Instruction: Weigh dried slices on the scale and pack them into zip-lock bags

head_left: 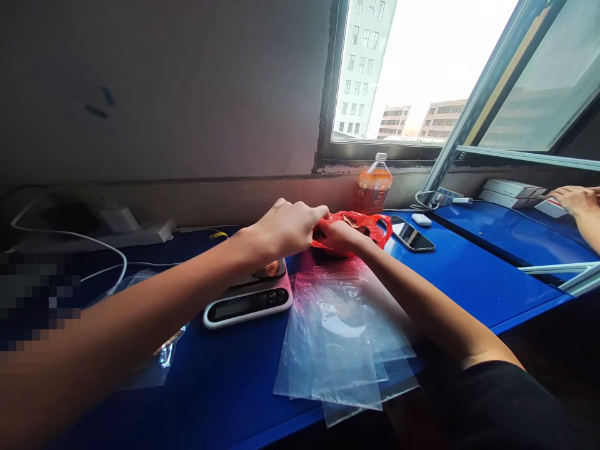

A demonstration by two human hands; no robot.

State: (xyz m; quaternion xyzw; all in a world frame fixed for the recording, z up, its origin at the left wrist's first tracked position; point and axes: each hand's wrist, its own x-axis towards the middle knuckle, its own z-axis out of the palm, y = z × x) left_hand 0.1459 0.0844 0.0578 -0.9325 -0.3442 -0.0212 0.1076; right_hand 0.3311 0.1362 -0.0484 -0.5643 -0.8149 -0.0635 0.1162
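My left hand [291, 226] is closed, its fingers pinching the near-left rim of a red plastic bag [385, 230]. My right hand [338, 236] reaches into that bag, and its fingers are hidden by the red plastic and the left hand. Dark brown, dried-looking pieces [363, 230] show in the bag's opening. Below my left wrist stands a white digital scale [248, 307], with a brown rough piece [269, 269] on its plate. My forearm covers part of the scale. Several flat clear plastic bags [330, 350] lie overlapped in front of the red bag.
A bottle of orange drink [375, 187] stands behind the red bag. Right of it lie a phone [412, 235] and a white earbud case [421, 220]. Another clear bag [157, 372] is under my left arm. A power strip [145, 236] sits left; another person's hand [579, 200] is far right.
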